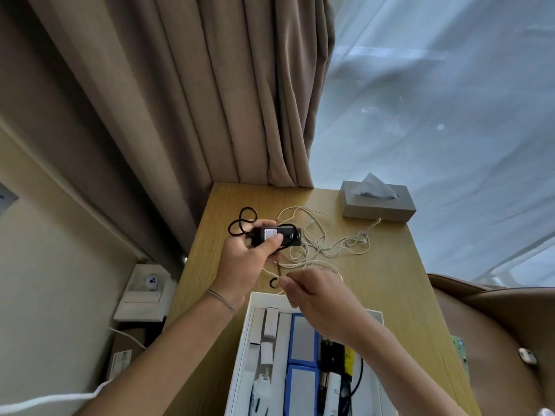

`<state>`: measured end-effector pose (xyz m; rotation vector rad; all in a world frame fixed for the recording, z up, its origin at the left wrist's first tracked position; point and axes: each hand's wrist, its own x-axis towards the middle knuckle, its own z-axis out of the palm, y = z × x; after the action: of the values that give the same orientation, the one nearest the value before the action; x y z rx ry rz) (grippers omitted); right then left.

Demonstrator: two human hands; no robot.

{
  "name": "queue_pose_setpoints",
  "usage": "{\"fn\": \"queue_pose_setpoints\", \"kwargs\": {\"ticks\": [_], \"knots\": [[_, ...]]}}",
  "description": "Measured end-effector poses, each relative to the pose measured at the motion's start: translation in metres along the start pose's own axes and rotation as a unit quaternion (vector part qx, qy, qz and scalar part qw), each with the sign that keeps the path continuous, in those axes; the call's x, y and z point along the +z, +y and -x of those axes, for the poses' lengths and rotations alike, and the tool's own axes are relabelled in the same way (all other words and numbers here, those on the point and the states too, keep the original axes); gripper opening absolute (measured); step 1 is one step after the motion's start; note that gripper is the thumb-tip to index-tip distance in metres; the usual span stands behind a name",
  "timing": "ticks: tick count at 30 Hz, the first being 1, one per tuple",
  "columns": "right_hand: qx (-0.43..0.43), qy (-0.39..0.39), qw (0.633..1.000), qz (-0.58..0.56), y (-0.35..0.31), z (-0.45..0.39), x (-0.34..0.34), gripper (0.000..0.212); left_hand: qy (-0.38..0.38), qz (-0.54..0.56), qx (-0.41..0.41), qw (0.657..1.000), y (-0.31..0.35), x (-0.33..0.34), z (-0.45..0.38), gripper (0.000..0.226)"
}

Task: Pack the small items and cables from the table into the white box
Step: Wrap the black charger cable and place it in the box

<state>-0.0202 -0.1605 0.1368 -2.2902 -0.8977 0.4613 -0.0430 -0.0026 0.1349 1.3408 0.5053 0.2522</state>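
**Both hands engaged over the table, adapter lifted clear of the box**

My left forearm reaches forward from the lower left, wrist slightly cocked, a thin bracelet (221, 300) across it. My left hand (244, 262) is raised over the wooden table (390, 265) with the palm side turned toward me. Its fingers are curled round a black power adapter (277, 235); the thumb lies across the adapter's white label, the other fingers wrap behind. The adapter is held level, its long side running left to right. Its black cord (241, 222) loops out to the left of my knuckles and hangs above the table's far left corner.

My right forearm crosses over the white box (255, 298) from the lower right. My right hand (312, 295) sits just above the box's far rim, back of the hand up, fingers bent inward. Thumb and forefinger pinch at a thin strand near a small dark loop (274, 282); whether that strand is the black cord or the white one I cannot tell.

A tangled white cable (327, 241) lies loose on the table, beyond my right hand and touching the area under the adapter.

The white box stands open at the near edge of the table. It holds white cartons (271, 325), blue-edged boxes (303, 337) and dark items on the right side.

A grey tissue box (378, 205) stands at the table's far right corner, apart from the cables.
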Motion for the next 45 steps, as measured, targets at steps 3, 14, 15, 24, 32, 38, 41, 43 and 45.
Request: {"fn": "queue_pose_setpoints", "kwargs": {"ticks": [3,14,15,24,32,38,41,43,45], "knots": [[-0.038,0.033,0.999,-0.022,-0.005,0.006,-0.025,0.037,-0.011,-0.152,0.045,0.987,-0.004,-0.008,-0.004,0.02],[-0.052,0.138,0.982,-0.12,0.038,-0.016,-0.054,0.028,-0.244,-0.169,-0.012,0.955,0.007,-0.013,0.01,0.023],[-0.041,0.139,0.981,-0.128,0.043,-0.019,-0.05,0.029,-0.26,-0.13,-0.02,0.957,0.008,-0.012,0.01,0.027],[0.086,0.032,0.981,-0.172,0.051,-0.007,0.021,0.034,-0.181,0.179,-0.068,0.965,0.006,-0.003,0.0,0.031],[-0.004,0.005,1.0,-0.018,0.004,0.016,-0.014,0.027,-0.055,-0.026,0.021,0.998,-0.012,-0.005,0.003,0.017],[-0.038,0.081,0.996,0.027,0.009,0.011,-0.057,0.023,-0.138,-0.108,0.05,0.983,-0.01,-0.009,0.006,0.025],[-0.056,0.107,0.993,-0.006,0.022,0.003,-0.064,0.022,-0.184,-0.112,0.047,0.975,-0.008,-0.008,0.008,0.028],[-0.058,0.118,0.99,-0.049,0.033,-0.004,-0.065,0.025,-0.216,-0.097,0.043,0.971,-0.007,-0.008,0.01,0.028],[-0.041,0.126,0.987,-0.092,0.047,-0.01,-0.059,0.03,-0.247,-0.05,0.03,0.967,-0.005,-0.008,0.012,0.029]]}}
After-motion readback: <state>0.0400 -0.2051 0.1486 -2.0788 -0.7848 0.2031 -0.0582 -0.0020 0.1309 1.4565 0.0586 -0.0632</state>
